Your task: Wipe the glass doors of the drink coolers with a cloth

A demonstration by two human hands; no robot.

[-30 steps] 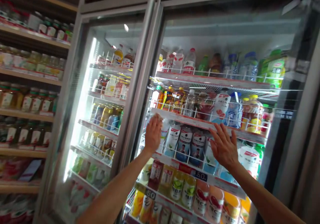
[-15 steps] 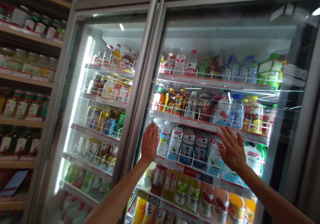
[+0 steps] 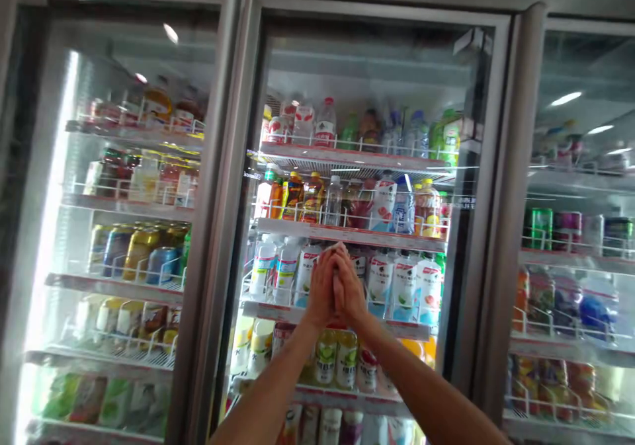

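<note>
In the middle of the head view, my left hand [image 3: 321, 289] and my right hand [image 3: 350, 291] are raised and pressed against each other, fingers pointing up. A small pale, crumpled piece [image 3: 340, 247] shows at the fingertips. Most of it is hidden between the palms, so its kind cannot be made out. Behind the hands is the glass door [image 3: 357, 55] of a drinks cooler. White-labelled bottles [image 3: 380, 280] stand on the shelf behind them, and green-fruit-labelled bottles [image 3: 326, 359] are one shelf lower.
A silver door frame [image 3: 225, 167] rises at left, another upright [image 3: 518, 167] at right. The left cooler section holds cans [image 3: 141, 250] and bottles. More cans [image 3: 542, 228] stand in the right section. Ceiling lights reflect in the glass.
My hands were apart, the left one with a crumpled piece at its fingers and the right one spread. They have come together. The view has turned right, and the left-hand jar shelves are gone.
</note>
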